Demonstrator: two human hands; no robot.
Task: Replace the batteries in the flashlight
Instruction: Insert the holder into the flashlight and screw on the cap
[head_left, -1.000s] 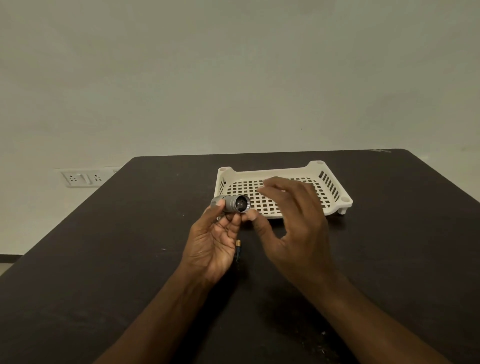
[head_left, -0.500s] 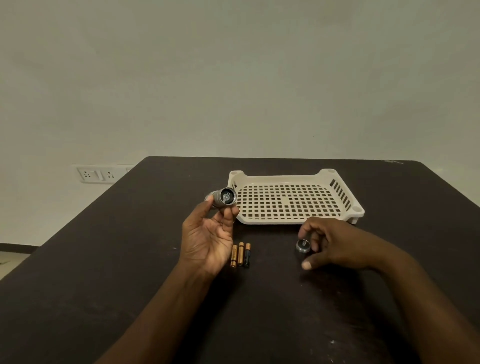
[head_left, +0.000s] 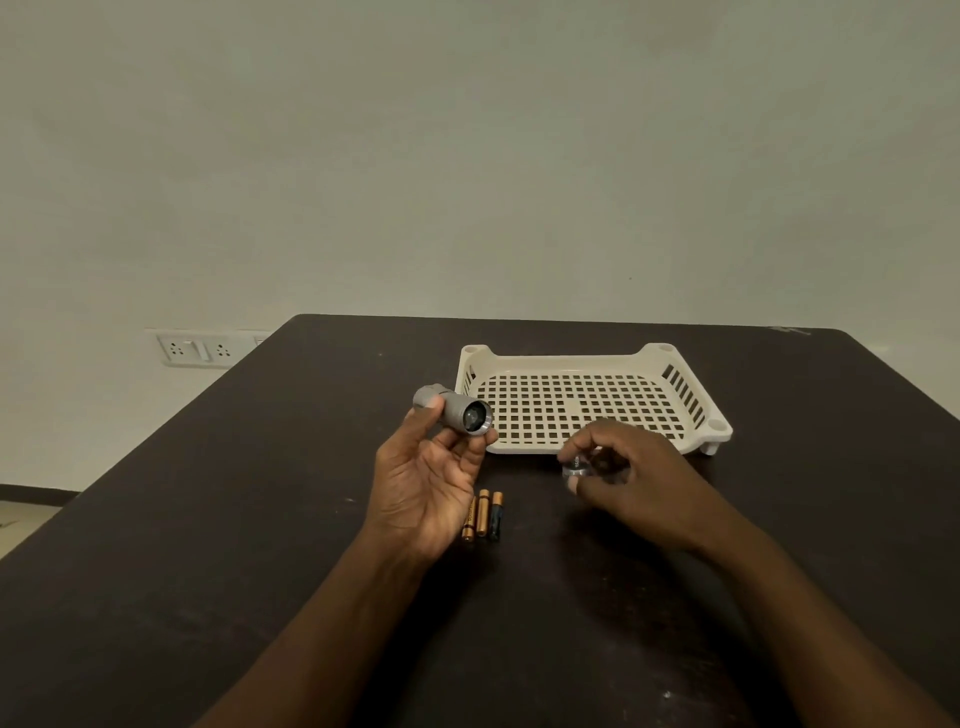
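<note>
My left hand (head_left: 423, 486) holds a small grey flashlight body (head_left: 457, 410) above the dark table (head_left: 208, 519), its open end turned toward me. My right hand (head_left: 631, 478) pinches the flashlight's round silver head piece (head_left: 577, 467) between thumb and fingers, low over the table just in front of the tray. Three small batteries (head_left: 484, 515) lie side by side on the table between my hands, partly hidden by my left palm.
A cream perforated plastic tray (head_left: 719, 428) stands on the table behind my hands. A wall socket panel (head_left: 200, 349) is on the wall at the left. The table's left edge runs diagonally toward me.
My right hand unscrewed the head piece from the flashlight, carried it down to the right, and now brings it back leftward. My left hand kept hold of the body.
</note>
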